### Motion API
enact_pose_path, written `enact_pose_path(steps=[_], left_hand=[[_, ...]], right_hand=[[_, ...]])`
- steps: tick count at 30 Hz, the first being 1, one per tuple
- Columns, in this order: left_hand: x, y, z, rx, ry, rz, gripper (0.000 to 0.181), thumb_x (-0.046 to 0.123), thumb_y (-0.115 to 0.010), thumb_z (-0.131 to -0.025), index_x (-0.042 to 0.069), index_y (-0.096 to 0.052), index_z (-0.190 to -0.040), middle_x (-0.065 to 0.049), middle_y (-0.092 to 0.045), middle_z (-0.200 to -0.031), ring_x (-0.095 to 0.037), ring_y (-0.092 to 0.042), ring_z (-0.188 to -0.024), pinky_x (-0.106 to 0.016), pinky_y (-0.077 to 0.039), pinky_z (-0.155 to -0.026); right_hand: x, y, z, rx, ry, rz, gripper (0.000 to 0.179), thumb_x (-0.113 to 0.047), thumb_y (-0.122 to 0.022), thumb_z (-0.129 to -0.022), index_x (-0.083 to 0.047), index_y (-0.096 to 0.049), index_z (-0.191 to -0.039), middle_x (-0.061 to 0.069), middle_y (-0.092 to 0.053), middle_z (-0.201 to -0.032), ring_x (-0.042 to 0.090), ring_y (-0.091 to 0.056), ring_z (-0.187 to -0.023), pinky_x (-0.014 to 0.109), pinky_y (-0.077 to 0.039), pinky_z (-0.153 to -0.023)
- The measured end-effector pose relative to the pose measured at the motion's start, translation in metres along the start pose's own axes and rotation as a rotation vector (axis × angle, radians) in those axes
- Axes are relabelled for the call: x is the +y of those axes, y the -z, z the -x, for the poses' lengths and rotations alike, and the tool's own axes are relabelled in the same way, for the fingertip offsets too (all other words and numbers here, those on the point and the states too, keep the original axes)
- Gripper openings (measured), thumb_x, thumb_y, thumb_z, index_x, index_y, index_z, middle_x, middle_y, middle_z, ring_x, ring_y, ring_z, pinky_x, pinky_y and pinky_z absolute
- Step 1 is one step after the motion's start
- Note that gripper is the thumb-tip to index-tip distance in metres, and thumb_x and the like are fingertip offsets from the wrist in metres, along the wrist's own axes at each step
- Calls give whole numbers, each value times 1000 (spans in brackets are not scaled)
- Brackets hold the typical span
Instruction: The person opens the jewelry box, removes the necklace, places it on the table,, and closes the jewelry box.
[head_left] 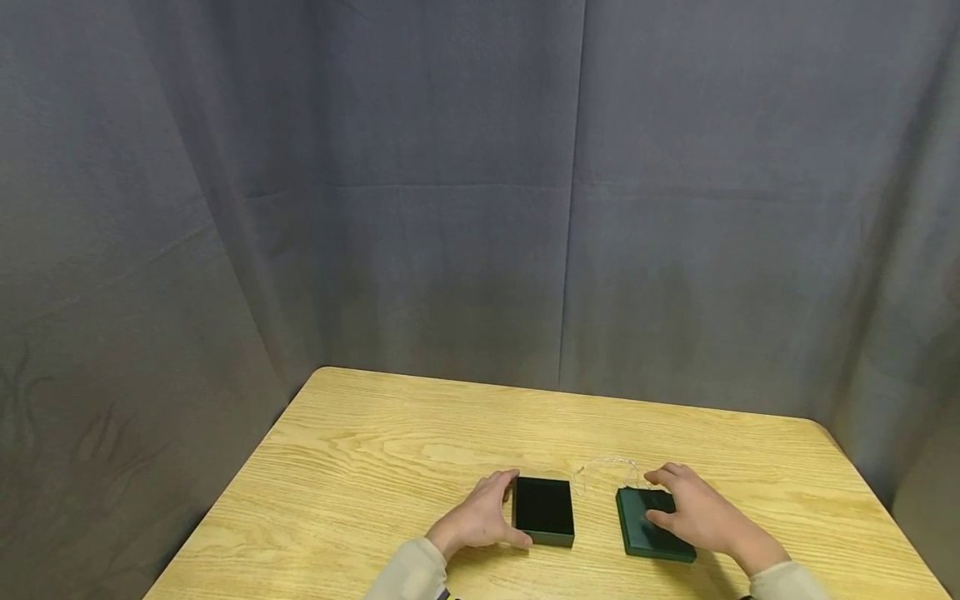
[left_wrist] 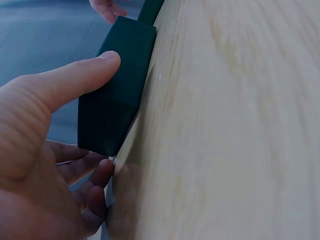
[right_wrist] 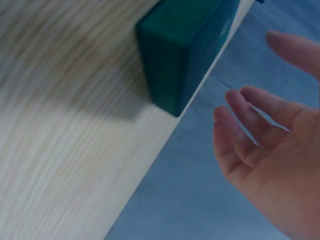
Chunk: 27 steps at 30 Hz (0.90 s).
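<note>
A dark green box [head_left: 552, 539] with a black top face lies on the table, left of a second flat green box or lid [head_left: 636, 527]. My left hand [head_left: 482, 515] spans the first box's left end, thumb against its near side and fingers toward the far corner. In the left wrist view the thumb presses the green side [left_wrist: 122, 87], and part of the fingers is hidden behind it. Above the second green piece hovers my right hand [head_left: 705, 514], fingers loosely bent and apart. The right wrist view shows a gap between that hand and the green piece [right_wrist: 170, 60].
A thin, pale strand [head_left: 611, 460] arches across the table behind and between the two green pieces. The light wood table [head_left: 390, 442] has rounded far corners. Grey curtains [head_left: 450, 250] hang behind it and along both sides.
</note>
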<state>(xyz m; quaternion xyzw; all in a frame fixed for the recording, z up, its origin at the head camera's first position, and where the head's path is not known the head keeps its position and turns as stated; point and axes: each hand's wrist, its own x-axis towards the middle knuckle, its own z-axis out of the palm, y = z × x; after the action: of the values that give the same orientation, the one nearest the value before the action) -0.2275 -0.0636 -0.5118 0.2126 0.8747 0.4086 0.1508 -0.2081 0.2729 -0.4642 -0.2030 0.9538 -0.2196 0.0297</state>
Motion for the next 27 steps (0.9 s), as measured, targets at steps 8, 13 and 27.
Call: enact_pose_path(steps=[8,13,27], left_hand=[[0,1,0,-1,2,7,99,34,-85,-69,4,-29,-146,-5,-45,-130,-25,-41,-117,-44,-40,-95],[-1,0,1,-8,2,10,99,35,-84,-70,4,-29,-146,-6,-43,-133,-27,-39,-119,-46,-38,-97],[1,-1,0,-4,13,-9,98,34,-85,-69,5,-31,-145,-10,-39,-141,-29,-34,-126,-50,-34,-100]], right_hand=[[16,-1,10,-13,16,48,60,-33,-77,-77,2,-58,-121,10,-55,-116,36,-51,-107,52,-44,-84],[21,1,15,-54,-7,65,68,-38,-79,-73,3,-56,-123,13,-54,-118,39,-48,-109,58,-40,-85],[31,0,22,-158,-74,-33,90,-41,-84,-66,6,-46,-133,22,-46,-130,57,-36,-117,65,-37,-85]])
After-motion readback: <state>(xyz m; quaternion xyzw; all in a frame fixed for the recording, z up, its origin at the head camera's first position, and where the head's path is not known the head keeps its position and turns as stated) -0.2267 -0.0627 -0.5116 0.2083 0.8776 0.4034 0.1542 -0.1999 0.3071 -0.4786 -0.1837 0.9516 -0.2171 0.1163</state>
